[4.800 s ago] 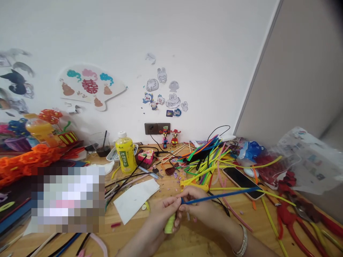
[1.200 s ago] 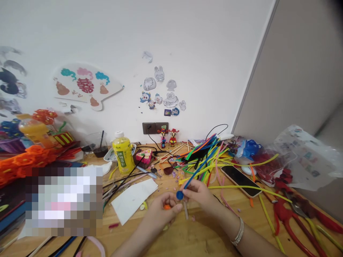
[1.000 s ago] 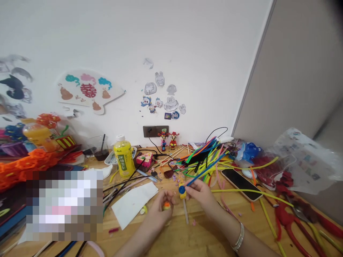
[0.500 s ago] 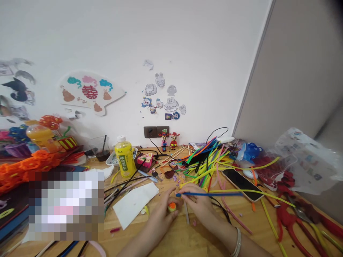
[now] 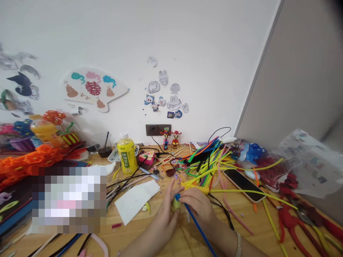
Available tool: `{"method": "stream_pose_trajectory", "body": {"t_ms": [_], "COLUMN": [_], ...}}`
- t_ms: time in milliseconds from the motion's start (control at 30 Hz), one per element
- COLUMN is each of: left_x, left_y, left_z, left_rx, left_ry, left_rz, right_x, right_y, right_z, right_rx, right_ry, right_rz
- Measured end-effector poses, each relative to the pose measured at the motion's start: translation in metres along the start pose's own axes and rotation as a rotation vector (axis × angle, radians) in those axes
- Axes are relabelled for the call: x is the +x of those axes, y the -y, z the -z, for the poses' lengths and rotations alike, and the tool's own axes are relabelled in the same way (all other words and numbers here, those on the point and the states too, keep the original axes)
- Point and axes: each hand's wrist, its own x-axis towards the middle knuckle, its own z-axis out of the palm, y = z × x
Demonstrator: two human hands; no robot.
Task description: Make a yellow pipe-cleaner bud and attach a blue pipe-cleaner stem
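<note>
My left hand (image 5: 164, 211) is closed around a small yellow-green piece (image 5: 176, 205), which is partly hidden by the fingers. My right hand (image 5: 200, 206) pinches a long blue pipe cleaner (image 5: 200, 228). Its curled blue end lies against the top of the small piece, between both hands' fingertips, and its tail slants down toward me past the right wrist. Just behind the right hand is a yellow tool (image 5: 203, 189) with a black cord, mostly covered. A flat greyish stick lies under the right hand.
A bundle of colourful pipe cleaners (image 5: 206, 160) lies behind my hands. To the right are a phone (image 5: 244, 185) and red-handled pliers (image 5: 291, 221). White paper (image 5: 136, 201) and a yellow drink bottle (image 5: 126, 155) stand left. Two small figurines (image 5: 175, 140) stand by the wall.
The blue pipe cleaner has swung from pointing right to slanting down toward me. Its end now covers the orange top of the small piece. Both hands have come closer together.
</note>
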Motion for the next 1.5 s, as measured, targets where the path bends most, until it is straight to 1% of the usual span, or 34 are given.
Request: {"method": "stream_pose_trajectory", "body": {"t_ms": [200, 300, 367, 467, 600, 733, 967, 1067, 1167, 1300, 1500], "left_x": [0.004, 0.006, 0.006, 0.006, 0.007, 0.007, 0.007, 0.007, 0.007, 0.007, 0.007], "left_y": [0.012, 0.009, 0.005, 0.0, -0.001, 0.001, 0.003, 0.001, -0.002, -0.002, 0.0], "left_z": [-0.004, -0.005, -0.004, -0.003, -0.003, -0.005, -0.006, -0.005, -0.005, -0.005, -0.006], "left_rx": [-0.087, -0.084, -0.054, -0.043, -0.071, -0.114, -0.147, -0.165, -0.19, -0.18, -0.175], "left_ry": [-0.121, -0.192, -0.215, -0.218, -0.241, -0.216, -0.246, -0.244, -0.25, -0.268, -0.262], "left_rz": [-0.017, 0.005, 0.007, 0.034, 0.082, 0.098, 0.104, 0.1, 0.093, 0.098, 0.121], "right_x": [0.001, 0.001, 0.002, 0.004, 0.006, 0.007, 0.007, 0.006, 0.006, 0.005, 0.003], "right_y": [-0.004, -0.004, -0.003, -0.002, -0.001, -0.002, 0.001, 0.0, -0.002, -0.002, -0.001], "right_z": [0.003, 0.006, 0.008, 0.008, 0.006, 0.006, 0.005, 0.002, 0.0, -0.002, -0.002], "right_rx": [-0.046, -0.078, -0.094, -0.092, -0.088, -0.074, -0.111, -0.128, -0.084, -0.032, -0.037], "right_ry": [0.013, 0.0, -0.014, -0.022, -0.021, 0.003, 0.031, 0.044, 0.037, 0.024, 0.019], "right_rz": [0.053, 0.084, 0.084, 0.069, 0.066, 0.054, 0.056, -0.002, -0.056, -0.036, -0.04]}}
